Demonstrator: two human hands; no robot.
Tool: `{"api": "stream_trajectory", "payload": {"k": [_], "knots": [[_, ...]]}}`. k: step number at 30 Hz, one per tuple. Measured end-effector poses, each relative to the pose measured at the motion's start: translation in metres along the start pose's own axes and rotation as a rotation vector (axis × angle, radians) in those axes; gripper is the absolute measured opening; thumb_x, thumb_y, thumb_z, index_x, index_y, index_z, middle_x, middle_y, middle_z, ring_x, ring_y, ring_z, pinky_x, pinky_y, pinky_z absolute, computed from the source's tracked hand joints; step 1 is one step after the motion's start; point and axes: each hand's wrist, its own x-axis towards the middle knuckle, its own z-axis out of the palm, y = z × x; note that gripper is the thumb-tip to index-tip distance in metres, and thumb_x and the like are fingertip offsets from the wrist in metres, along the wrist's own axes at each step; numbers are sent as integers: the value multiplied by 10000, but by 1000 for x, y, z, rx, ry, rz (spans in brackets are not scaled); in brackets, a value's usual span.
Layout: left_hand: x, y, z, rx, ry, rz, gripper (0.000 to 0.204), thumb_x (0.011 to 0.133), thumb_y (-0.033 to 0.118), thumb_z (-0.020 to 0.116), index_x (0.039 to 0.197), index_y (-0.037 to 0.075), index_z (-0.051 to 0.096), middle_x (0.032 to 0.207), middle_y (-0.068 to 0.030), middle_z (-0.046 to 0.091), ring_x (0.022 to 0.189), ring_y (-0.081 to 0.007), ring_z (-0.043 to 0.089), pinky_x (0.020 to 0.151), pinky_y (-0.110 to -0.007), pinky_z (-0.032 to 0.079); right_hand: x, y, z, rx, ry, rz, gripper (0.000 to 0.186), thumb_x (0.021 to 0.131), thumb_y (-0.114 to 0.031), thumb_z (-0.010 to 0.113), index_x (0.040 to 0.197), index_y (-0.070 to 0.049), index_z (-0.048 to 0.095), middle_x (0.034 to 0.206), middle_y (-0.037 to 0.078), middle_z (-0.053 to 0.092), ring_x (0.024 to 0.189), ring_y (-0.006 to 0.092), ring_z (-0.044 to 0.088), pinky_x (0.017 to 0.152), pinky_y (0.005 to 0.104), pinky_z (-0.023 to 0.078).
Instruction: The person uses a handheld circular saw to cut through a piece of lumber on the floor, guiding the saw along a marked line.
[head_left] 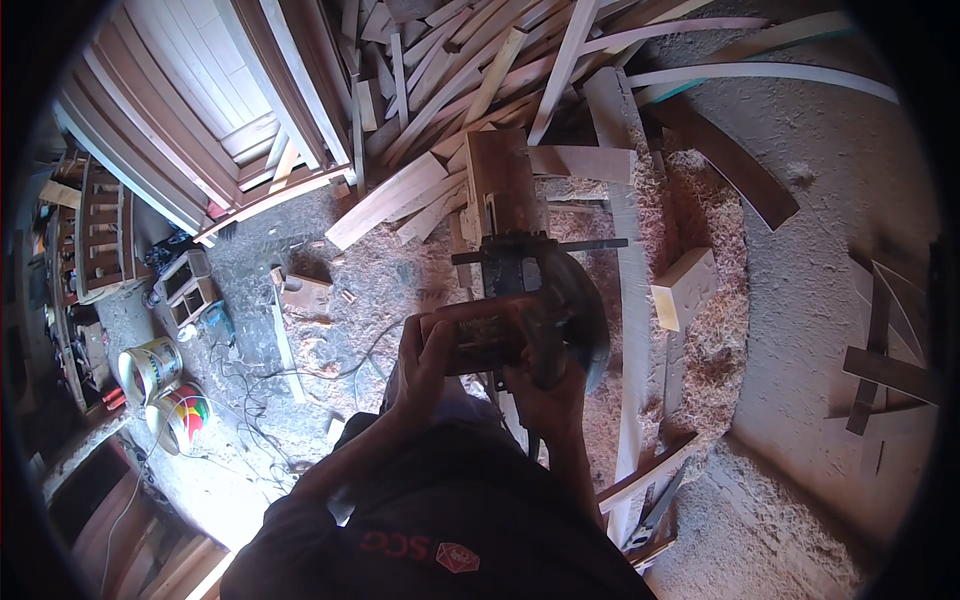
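Sawdust-strewn workshop floor (800,300) is lying below; left hand (425,355) and right hand (548,385) are clamping a circular saw (530,300), lining up on the wooden block (500,180) at frame centre; next needs steady guiding.

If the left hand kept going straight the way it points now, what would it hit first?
The left hand points toward the picture's top, gripping the dark handheld circular saw. Past the saw body, the first thing in line looks like the upright brown wooden block; depth is hard to judge here.

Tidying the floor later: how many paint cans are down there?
2: one white paint can and one multicoloured paint can lie side by side, lower left of the left hand. Others may be hidden.
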Motion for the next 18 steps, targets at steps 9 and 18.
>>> {"api": "stream_trajectory", "payload": {"k": [9, 18], "knots": [[0, 21, 12, -61, 30, -64, 287, 1047, 314, 590, 1104, 35, 555, 940, 0, 568, 848, -53, 527, 749, -246, 487, 9, -13, -7, 51, -48, 31, 283, 769, -41, 820, 1001, -34, 659, 808, 3, 635, 732, 75, 619, 643, 273, 520], [0, 7, 6, -31, 4, -21, 285, 1049, 279, 572, 1161, 18, 551, 989, -33, 597, 882, -74, 562, 775, -266, 505, 2, -3, -4, 15, -32, 10, 306, 781, -52, 823, 1035, -41, 652, 836, 2, 644, 749, 74, 623, 661, 271, 520]]}}
